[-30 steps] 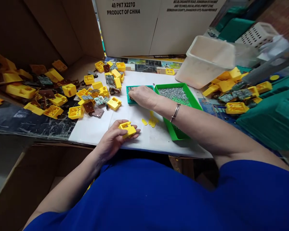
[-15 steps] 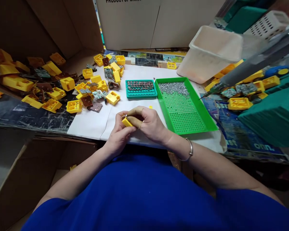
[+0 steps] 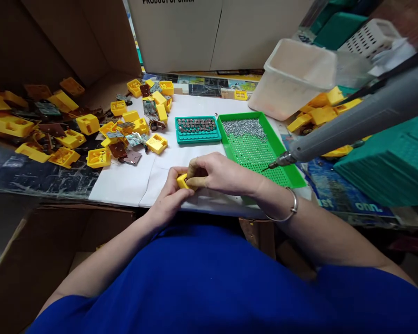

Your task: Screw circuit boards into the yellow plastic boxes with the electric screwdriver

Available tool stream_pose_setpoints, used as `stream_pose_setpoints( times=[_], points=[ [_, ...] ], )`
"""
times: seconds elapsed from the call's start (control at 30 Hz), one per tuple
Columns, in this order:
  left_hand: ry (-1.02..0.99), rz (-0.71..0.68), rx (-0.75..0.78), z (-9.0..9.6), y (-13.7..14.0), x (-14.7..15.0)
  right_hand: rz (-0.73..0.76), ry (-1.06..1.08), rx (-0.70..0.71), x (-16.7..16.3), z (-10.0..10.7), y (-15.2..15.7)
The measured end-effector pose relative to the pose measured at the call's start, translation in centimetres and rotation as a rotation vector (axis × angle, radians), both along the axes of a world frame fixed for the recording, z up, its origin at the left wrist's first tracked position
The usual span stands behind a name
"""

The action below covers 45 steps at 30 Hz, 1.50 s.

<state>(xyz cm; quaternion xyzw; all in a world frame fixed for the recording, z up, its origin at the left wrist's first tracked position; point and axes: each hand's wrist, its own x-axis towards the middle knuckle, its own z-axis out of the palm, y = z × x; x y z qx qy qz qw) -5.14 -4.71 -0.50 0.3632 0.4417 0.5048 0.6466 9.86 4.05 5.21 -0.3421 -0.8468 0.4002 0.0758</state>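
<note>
My left hand (image 3: 169, 197) holds a small yellow plastic housing (image 3: 181, 181) over the near edge of the white sheet (image 3: 132, 178). My right hand (image 3: 218, 172) covers the housing from the right, its fingertips pressed on its top; whether they pinch a small part I cannot tell. Just beyond lie a teal tray of small round metal parts (image 3: 197, 129) and a green perforated tray (image 3: 257, 153) with a heap of silver screws (image 3: 244, 127) at its far end.
A grey electric screwdriver (image 3: 351, 125) hangs in from the right, its tip over the green tray. Several yellow housings and circuit boards (image 3: 90, 134) are piled at left. A white tub (image 3: 296, 79), more yellow parts and teal bins (image 3: 386, 162) stand at right; cardboard boxes behind.
My right hand drew back from the teal tray and joined my left hand on the yellow housing. The grey screwdriver swung further in over the green tray.
</note>
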Motion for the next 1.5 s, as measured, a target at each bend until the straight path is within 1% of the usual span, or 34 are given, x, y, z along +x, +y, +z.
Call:
stream_pose_setpoints(
  times=[0.03, 0.07, 0.1, 0.13, 0.2, 0.23, 0.27, 0.3, 0.37, 0.47, 0.53, 0.63, 0.67, 0.7, 0.77, 0.8, 0.83, 0.87, 0.93, 0.97, 1.1, 1.17, 1.37, 1.43, 1.5],
  points=[
    [-0.067, 0.009, -0.030, 0.0, 0.1, 0.0, -0.011, 0.018, 0.020, 0.1, 0.0, 0.4],
    [-0.126, 0.015, -0.062, 0.1, 0.2, 0.0, -0.049, 0.032, 0.080, 0.3, 0.0, 1.0],
    [-0.166, 0.014, -0.093, 0.3, 0.3, 0.0, -0.111, 0.027, 0.183, 0.5, -0.1, 1.7],
    [-0.184, 0.009, -0.119, 0.4, 0.3, 0.0, -0.191, -0.007, 0.321, 0.8, -0.3, 2.7],
    [-0.183, -0.010, -0.149, 0.7, 0.4, 0.0, -0.334, -0.165, 0.617, 1.1, -0.7, 5.0],
    [-0.178, -0.014, -0.151, 0.8, 0.4, -0.1, -0.360, -0.271, 0.702, 1.1, -1.0, 6.2],
    [-0.175, -0.010, -0.148, 0.9, 0.4, -0.1, -0.363, -0.368, 0.748, 1.0, -1.3, 7.4],
    [-0.175, -0.002, -0.143, 0.9, 0.4, -0.2, -0.354, -0.440, 0.766, 0.8, -1.6, 8.5],
    [-0.176, 0.010, -0.130, 0.9, 0.4, -0.3, -0.327, -0.512, 0.766, 0.3, -2.1, 10.2],
    [-0.182, 0.013, -0.112, 0.6, 0.5, -0.4, -0.323, -0.485, 0.742, -0.1, -2.6, 11.4],
    [-0.189, 0.024, -0.105, 0.4, 0.5, -0.3, -0.348, -0.436, 0.710, 0.0, -2.4, 11.1],
    [-0.201, 0.055, -0.093, 0.1, 0.5, -0.1, -0.367, -0.347, 0.657, 0.2, -1.7, 8.7],
    [-0.205, 0.063, -0.081, 0.0, 0.4, 0.0, -0.344, -0.282, 0.601, 0.3, -1.4, 7.4],
    [-0.206, 0.067, -0.065, -0.1, 0.4, 0.1, -0.307, -0.179, 0.506, 0.4, -1.2, 6.1],
    [-0.194, 0.070, -0.018, -0.3, 0.2, 0.3, -0.189, 0.061, 0.255, 0.5, -0.9, 3.3],
    [-0.178, 0.070, 0.011, -0.5, 0.2, 0.4, -0.141, 0.143, 0.160, 0.6, -1.0, 2.1],
    [-0.149, 0.072, 0.041, -0.6, 0.1, 0.5, -0.105, 0.198, 0.092, 0.6, -1.1, 1.0],
    [-0.109, 0.073, 0.071, -0.7, 0.1, 0.5, -0.085, 0.230, 0.055, 0.7, -1.3, 0.2],
    [-0.003, 0.067, 0.122, -0.8, 0.0, 0.5, -0.065, 0.259, 0.062, 0.8, -2.0, -0.9],
    [0.056, 0.058, 0.143, -0.9, 0.0, 0.5, -0.062, 0.266, 0.102, 0.9, -2.3, -1.2],
    [0.263, 0.028, 0.228, -1.2, -0.2, 0.2, -0.076, 0.237, 0.346, 0.9, -3.5, -1.7],
    [0.322, 0.027, 0.264, -1.3, -0.2, 0.2, -0.093, 0.222, 0.403, 0.8, -3.9, -1.9],
    [0.399, 0.047, 0.304, -1.6, -0.2, 0.4, -0.134, 0.209, 0.426, 0.1, -4.5, -2.6],
    [0.400, 0.065, 0.328, -1.7, -0.2, 0.4, -0.172, 0.227, 0.374, -0.1, -4.6, -2.5],
    [0.374, 0.045, 0.335, -1.7, -0.1, 0.2, -0.259, 0.232, 0.262, -0.1, -4.5, -2.1]
  ],
)
